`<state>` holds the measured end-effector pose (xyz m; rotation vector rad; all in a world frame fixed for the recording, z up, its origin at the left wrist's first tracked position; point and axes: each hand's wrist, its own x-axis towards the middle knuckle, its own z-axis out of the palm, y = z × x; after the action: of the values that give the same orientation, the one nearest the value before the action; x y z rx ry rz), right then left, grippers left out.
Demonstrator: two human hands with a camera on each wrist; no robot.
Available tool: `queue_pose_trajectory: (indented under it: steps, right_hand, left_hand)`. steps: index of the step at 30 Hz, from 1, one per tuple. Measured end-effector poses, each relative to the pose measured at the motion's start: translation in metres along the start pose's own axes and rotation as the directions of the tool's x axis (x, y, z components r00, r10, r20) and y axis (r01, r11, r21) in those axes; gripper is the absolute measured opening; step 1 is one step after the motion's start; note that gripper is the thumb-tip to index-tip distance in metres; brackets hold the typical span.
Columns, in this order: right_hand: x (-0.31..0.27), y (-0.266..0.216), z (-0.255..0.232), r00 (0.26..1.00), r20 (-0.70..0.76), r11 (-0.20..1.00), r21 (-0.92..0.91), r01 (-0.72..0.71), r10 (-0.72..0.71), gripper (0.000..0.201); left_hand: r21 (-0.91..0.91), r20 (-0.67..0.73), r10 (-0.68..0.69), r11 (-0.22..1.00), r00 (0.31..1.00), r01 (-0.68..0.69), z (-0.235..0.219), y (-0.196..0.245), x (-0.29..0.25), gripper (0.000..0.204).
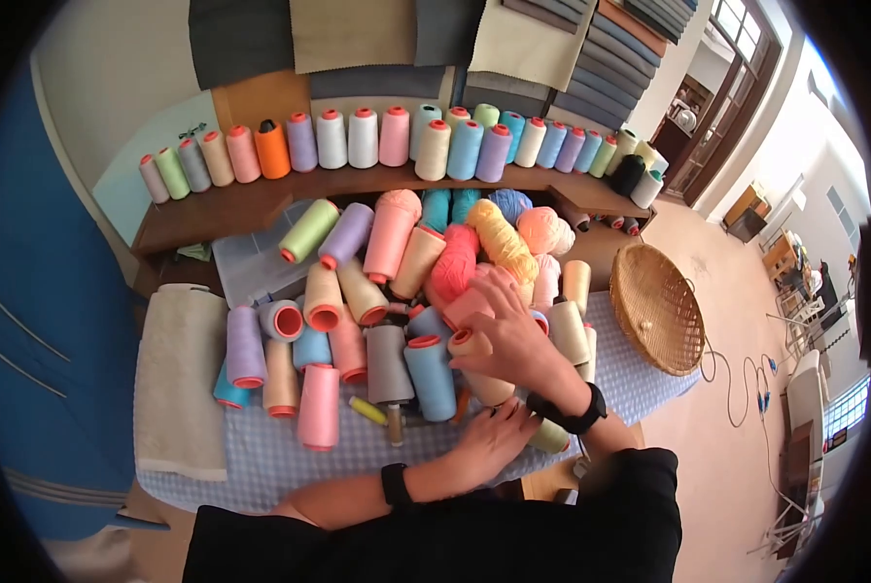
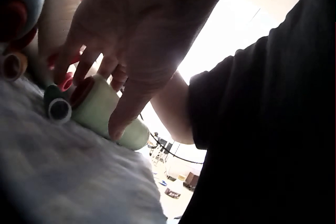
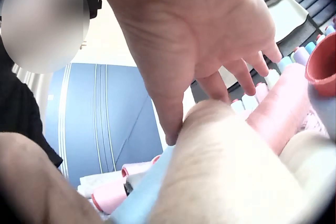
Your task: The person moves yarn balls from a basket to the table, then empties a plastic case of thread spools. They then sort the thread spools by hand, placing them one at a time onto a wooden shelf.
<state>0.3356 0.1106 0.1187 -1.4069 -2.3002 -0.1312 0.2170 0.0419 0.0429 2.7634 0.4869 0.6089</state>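
Observation:
Thread cones lie heaped on a blue checked cloth [image 1: 290, 476]. Low at the heap's front, my left hand [image 1: 494, 439] reaches with spread fingers beside a pale green cone [image 1: 550, 435]; in the left wrist view the thumb of this hand [image 2: 136, 40] lies against the green cone [image 2: 102, 111]. My right hand [image 1: 513, 335] is over the heap, its fingers extended toward a pink cone [image 1: 467, 306] and its thumb by a cream cone [image 1: 470, 345]. In the right wrist view, the fingers of this hand [image 3: 194, 40] are apart above a cream surface [image 3: 215, 166]; contact there is unclear.
Upright cones line a curved brown shelf [image 1: 358, 179] behind. Yarn balls [image 1: 502, 243] lie at the heap's back. A wicker basket [image 1: 657, 309] stands at the right, a folded beige towel [image 1: 181, 389] at the left. Small spools [image 1: 367, 410] lie in front.

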Motion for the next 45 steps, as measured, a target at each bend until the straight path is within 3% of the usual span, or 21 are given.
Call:
queue_pose_trajectory:
  steps: [2,6,8,10,12,14,17,18,19,20,22,26,28,29,31,32,34,37,39,42,45]
  right_hand:
    - [0.001,-0.015,-0.006,0.998,0.039,0.999,-0.008,-0.043,0.043,0.035]
    - [-0.002,-0.031,-0.009,0.965,0.210,0.987,-0.034,-0.156,0.159,0.033]
    - [-0.002,-0.025,-0.009,0.964,0.227,0.990,0.006,-0.141,0.136,0.032]
    - [0.003,-0.013,-0.023,0.965,0.238,0.992,0.036,-0.123,0.111,0.032]
    - [0.008,0.006,-0.054,0.970,0.086,0.933,0.267,-0.241,0.226,0.032]
    - [0.012,0.037,-0.083,0.913,-0.153,0.900,0.292,-0.324,0.378,0.025]
    - [0.006,0.096,-0.091,0.813,-0.301,0.859,0.297,-0.418,0.499,0.026]
    - [-0.001,0.122,-0.086,0.799,-0.171,0.792,0.357,-0.496,0.577,0.028]
    - [-0.006,0.144,-0.079,0.772,-0.035,0.716,0.402,-0.570,0.634,0.030]
    - [-0.011,0.160,-0.068,0.774,-0.040,0.720,0.400,-0.567,0.632,0.030]
    - [-0.018,0.180,-0.048,0.587,0.266,0.530,0.258,-0.808,0.765,0.039]
    - [0.003,0.158,-0.041,0.611,0.261,0.578,0.199,-0.792,0.747,0.052]
    - [0.017,0.166,-0.042,0.778,0.166,0.792,-0.030,-0.610,0.606,0.055]
    - [0.029,0.166,-0.038,0.833,0.034,0.831,0.046,-0.554,0.553,0.056]
    - [0.069,0.168,-0.039,0.868,-0.037,0.866,-0.063,-0.496,0.495,0.063]
    - [0.093,0.171,-0.034,0.923,-0.124,0.928,-0.032,-0.372,0.365,0.064]
    - [0.138,0.164,-0.031,0.854,-0.115,0.858,-0.023,-0.513,0.508,0.070]
    - [0.192,0.186,-0.008,0.892,-0.209,0.915,0.045,-0.401,0.401,0.070]
    - [0.221,0.196,0.004,0.822,-0.061,0.824,0.006,-0.567,0.566,0.076]
    - [0.236,0.192,0.013,0.781,-0.079,0.784,0.000,-0.621,0.619,0.084]
    - [0.226,0.189,0.016,0.765,-0.186,0.779,0.005,-0.627,0.617,0.075]
  left_hand:
    - [0.076,-0.062,-0.004,0.997,0.998,0.009,0.004,0.000,-0.001,0.035]
    - [0.050,0.008,-0.049,0.998,0.999,0.049,0.011,-0.005,0.001,0.035]
    - [-0.286,0.116,-0.046,0.955,0.992,0.078,0.008,-0.011,0.004,0.038]
    - [-0.296,0.089,0.004,0.955,0.996,0.023,-0.011,-0.012,0.002,0.040]
    - [-0.301,0.063,0.044,0.953,0.997,-0.023,-0.046,-0.015,0.003,0.041]
    - [-0.341,0.064,-0.091,0.934,0.994,0.108,-0.082,-0.022,0.004,0.045]
    - [-0.395,-0.071,-0.266,0.893,0.961,0.218,-0.130,-0.041,-0.001,0.046]
    - [-0.365,-0.166,-0.279,0.909,0.946,0.204,-0.141,-0.051,-0.003,0.048]
    - [-0.363,-0.161,-0.394,0.876,0.905,0.317,-0.156,-0.055,-0.004,0.047]
    - [-0.361,-0.156,-0.505,0.829,0.849,0.427,-0.167,-0.057,-0.006,0.047]
    - [-0.292,-0.208,-0.560,0.818,0.802,0.495,-0.168,-0.069,-0.008,0.046]
    - [-0.199,-0.153,-0.634,0.771,0.758,0.605,-0.159,-0.087,-0.013,0.053]
    - [-0.064,-0.178,-0.574,0.818,0.800,0.572,-0.155,-0.089,-0.017,0.051]
    - [-0.124,-0.089,-0.635,0.772,0.767,0.624,-0.160,-0.087,-0.017,0.050]
    - [-0.125,-0.158,-0.597,0.802,0.786,0.584,-0.160,-0.089,-0.021,0.052]
    - [-0.124,-0.218,-0.556,0.831,0.802,0.542,-0.162,-0.089,-0.022,0.054]
    - [-0.142,-0.198,-0.588,0.809,0.784,0.571,-0.169,-0.088,-0.024,0.056]
    - [-0.149,-0.248,-0.528,0.849,0.812,0.507,-0.175,-0.091,-0.033,0.051]
    - [-0.150,-0.242,-0.555,0.832,0.796,0.535,-0.188,-0.084,-0.033,0.051]
    - [-0.194,-0.241,-0.595,0.804,0.767,0.562,-0.194,-0.087,-0.037,0.050]
    - [-0.308,-0.155,-0.679,0.723,0.717,0.618,-0.195,-0.090,-0.036,0.056]
